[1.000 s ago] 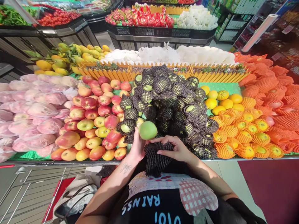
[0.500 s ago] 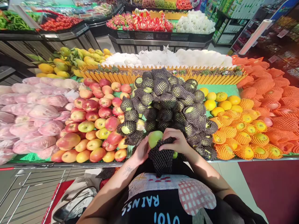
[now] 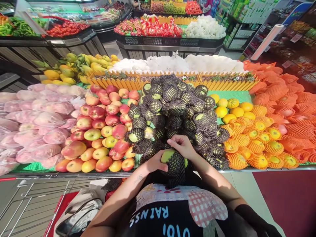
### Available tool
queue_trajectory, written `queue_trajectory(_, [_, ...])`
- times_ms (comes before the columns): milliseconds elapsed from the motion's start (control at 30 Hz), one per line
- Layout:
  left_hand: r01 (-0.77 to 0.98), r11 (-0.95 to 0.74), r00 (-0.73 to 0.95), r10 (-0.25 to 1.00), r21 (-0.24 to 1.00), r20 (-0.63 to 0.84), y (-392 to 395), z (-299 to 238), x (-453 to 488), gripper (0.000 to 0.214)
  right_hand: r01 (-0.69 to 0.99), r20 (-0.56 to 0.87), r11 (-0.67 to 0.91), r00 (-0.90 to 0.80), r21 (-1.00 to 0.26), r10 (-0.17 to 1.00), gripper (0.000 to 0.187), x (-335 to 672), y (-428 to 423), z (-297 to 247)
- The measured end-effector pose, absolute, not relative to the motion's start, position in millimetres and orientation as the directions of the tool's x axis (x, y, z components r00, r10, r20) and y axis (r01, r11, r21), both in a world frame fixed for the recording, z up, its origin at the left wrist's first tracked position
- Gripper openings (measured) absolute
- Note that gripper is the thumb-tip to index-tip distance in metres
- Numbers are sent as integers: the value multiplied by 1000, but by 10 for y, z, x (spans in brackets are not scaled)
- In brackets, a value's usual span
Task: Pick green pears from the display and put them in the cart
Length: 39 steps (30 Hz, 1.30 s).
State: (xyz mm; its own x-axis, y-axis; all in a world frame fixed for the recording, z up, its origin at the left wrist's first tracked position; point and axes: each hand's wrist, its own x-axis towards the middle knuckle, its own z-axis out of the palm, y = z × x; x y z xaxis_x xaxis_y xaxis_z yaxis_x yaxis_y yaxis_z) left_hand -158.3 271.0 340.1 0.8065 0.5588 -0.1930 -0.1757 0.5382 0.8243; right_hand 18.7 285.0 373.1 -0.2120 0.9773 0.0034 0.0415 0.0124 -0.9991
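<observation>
My left hand (image 3: 159, 162) is closed round a green fruit (image 3: 167, 156), its thumb across the near side. A black foam net sleeve (image 3: 176, 169) covers most of this fruit, leaving a smooth green end bare, and hangs loose below. My right hand (image 3: 182, 145) is just beyond the fruit with its fingers curled inward and thumb pointing left; what its fingers hold, if anything, is hidden. Under my right wrist a bit of another green fruit (image 3: 186, 162) shows. In front rises a pile of green fruits in black net sleeves (image 3: 175, 108).
Red-yellow apples (image 3: 98, 123) and bagged pink fruits (image 3: 44, 115) lie left. Yellow fruits in orange nets (image 3: 249, 141) are at right. A low orange fence (image 3: 170, 79) runs behind the pile. A shopping cart (image 3: 32, 207) with a cloth bag (image 3: 81, 207) stands at lower left.
The net sleeve now covers more of the fruit. My left hand has shifted to wrap round it, and my right hand has come off the sleeve's front and moved slightly up and away.
</observation>
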Motion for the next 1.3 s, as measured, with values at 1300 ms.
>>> queue_trajectory(1300, [-108, 359, 431, 857, 927, -282, 2797, 3605, -1492, 55, -121, -164, -201, -263, -972, 951, 56, 267, 2876, 3898])
